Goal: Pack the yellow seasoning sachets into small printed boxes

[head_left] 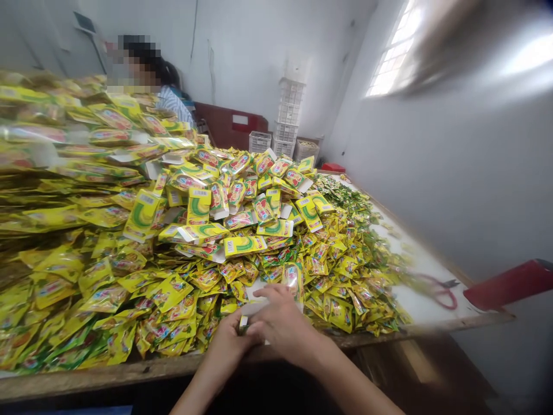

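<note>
The left hand [227, 346] and right hand [280, 323] are closed together on a white card carton [253, 307] at the worktop [129, 372] edge, against heaped yellow sachets [328, 288].

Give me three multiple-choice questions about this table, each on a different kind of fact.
1. Where do the scissors lie?
A) On the white tabletop, beside the sachet pile
B) In a crate
C) In a hand

2. What colour are their handles?
A) Blue
B) Red
C) Black

3. What do the left hand and right hand hold?
A) A white card
B) The scissors
C) A crate

1: A, they rest on the bare white surface.
2: B, the finger loops show red.
3: A, both hands close around it.
</note>
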`<action>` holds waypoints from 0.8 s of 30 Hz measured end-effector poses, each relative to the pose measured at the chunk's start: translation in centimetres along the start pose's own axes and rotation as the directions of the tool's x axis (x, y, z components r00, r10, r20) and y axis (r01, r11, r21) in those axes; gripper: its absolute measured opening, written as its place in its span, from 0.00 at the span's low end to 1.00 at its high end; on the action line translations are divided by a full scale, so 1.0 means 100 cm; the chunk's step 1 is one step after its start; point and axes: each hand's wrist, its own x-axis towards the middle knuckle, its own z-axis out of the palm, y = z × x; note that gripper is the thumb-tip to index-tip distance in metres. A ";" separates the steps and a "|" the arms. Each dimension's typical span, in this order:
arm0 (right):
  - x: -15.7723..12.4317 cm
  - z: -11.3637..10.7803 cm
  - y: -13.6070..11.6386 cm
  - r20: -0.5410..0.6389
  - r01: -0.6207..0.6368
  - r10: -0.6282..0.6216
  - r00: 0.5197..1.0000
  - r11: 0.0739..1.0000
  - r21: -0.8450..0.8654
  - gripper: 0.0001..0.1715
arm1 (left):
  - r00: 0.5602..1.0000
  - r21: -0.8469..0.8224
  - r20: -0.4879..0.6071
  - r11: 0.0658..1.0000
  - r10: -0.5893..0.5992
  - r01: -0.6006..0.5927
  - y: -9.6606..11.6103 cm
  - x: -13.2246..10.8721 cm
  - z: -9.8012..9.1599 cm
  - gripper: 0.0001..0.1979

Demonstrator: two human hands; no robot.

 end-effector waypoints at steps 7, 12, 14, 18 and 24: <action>-0.017 0.001 0.006 -0.028 -0.317 0.497 0.867 0.594 0.739 0.11 | 0.999 0.128 -0.003 0.991 0.051 -0.050 -0.003 -0.007 -0.011 0.18; -0.010 0.011 0.015 0.351 -0.469 0.402 0.845 0.245 0.848 0.19 | 0.985 0.216 0.136 0.968 0.103 -0.131 -0.001 -0.007 -0.014 0.12; -0.006 0.012 0.016 0.353 -0.476 0.411 0.841 0.248 0.844 0.17 | 0.990 0.210 0.093 0.970 0.106 -0.124 -0.003 -0.007 -0.012 0.12; 0.000 0.016 0.015 0.129 -0.334 0.458 0.880 0.401 0.853 0.17 | 0.995 0.036 -0.078 0.997 0.068 -0.065 -0.003 -0.011 -0.011 0.19; 0.005 0.020 0.015 0.109 -0.359 0.484 0.868 0.461 0.812 0.20 | 0.996 -0.148 -0.086 0.989 -0.013 0.000 0.000 -0.012 -0.021 0.17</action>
